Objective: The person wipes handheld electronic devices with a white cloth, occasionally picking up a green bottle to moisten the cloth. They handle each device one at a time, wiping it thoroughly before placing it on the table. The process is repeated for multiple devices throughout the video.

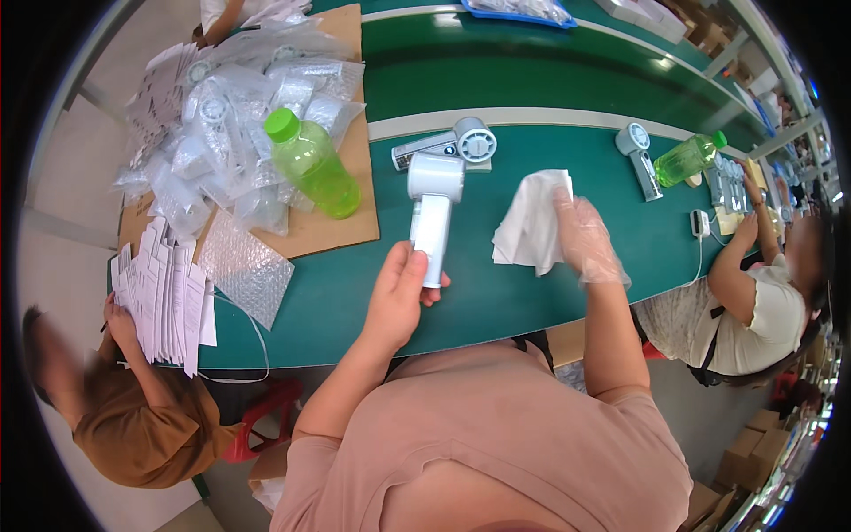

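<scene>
Inside the table edge [310, 363], hands [399, 291] hold fan [434, 199], cloth [534, 222]; tabletop [477, 232] between.

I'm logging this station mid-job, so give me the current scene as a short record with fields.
Left hand: bare, gripping a pale grey, round-headed plastic handheld fan by its handle
Right hand: in a clear plastic glove, holding a white cloth, apart from the fan
Work surface: green table
Left side: brown cardboard sheet bearing bubble-wrapped packages and a green-capped clear plastic bottle
Right side: another pale handheld fan, beside a second green-capped bottle
Co-workers: person in brown, left; person in cream, right
</scene>
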Tool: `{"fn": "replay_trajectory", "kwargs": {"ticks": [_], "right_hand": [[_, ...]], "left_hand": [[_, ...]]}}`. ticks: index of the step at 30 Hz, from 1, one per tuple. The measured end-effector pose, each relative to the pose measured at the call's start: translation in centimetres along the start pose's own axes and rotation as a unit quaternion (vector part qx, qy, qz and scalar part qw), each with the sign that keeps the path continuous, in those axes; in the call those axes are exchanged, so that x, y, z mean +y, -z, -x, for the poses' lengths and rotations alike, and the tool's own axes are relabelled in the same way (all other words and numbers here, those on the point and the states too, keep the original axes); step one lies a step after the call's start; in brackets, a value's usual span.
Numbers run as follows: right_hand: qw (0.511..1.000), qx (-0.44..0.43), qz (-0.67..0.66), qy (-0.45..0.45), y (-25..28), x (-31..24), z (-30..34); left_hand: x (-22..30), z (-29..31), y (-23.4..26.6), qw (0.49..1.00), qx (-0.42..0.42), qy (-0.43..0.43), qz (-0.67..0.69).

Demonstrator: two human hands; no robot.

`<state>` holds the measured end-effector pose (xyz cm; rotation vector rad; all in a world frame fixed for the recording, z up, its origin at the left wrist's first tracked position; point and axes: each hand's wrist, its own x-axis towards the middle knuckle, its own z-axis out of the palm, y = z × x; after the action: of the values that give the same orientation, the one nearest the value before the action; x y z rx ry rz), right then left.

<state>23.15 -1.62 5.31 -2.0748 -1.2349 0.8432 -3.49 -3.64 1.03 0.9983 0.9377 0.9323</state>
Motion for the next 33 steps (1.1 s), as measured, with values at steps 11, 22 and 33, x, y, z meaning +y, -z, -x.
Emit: {"fn": "replay_trajectory", "kwargs": {"ticks": [11,22,33], "right_hand": [[0.811,-0.186,-0.555,0.015,-10.4,-1.3,4.7],[0.818,-0.336,-0.464,0.057,-12.4,-1.2,4.7],[0.885,-0.384,-0.261,-0.032,-9.5,-2.6,6.1]], "left_hand": [[-1.6,0.2,-2.9,0.984,-0.035,-0.091,-0.146],[-1.6,3.0,0.7,0.992,-0.124,0.027,-0.03],[2.4,7.3,16.7,0.714,0.322,-0.136,-0.607]]}}
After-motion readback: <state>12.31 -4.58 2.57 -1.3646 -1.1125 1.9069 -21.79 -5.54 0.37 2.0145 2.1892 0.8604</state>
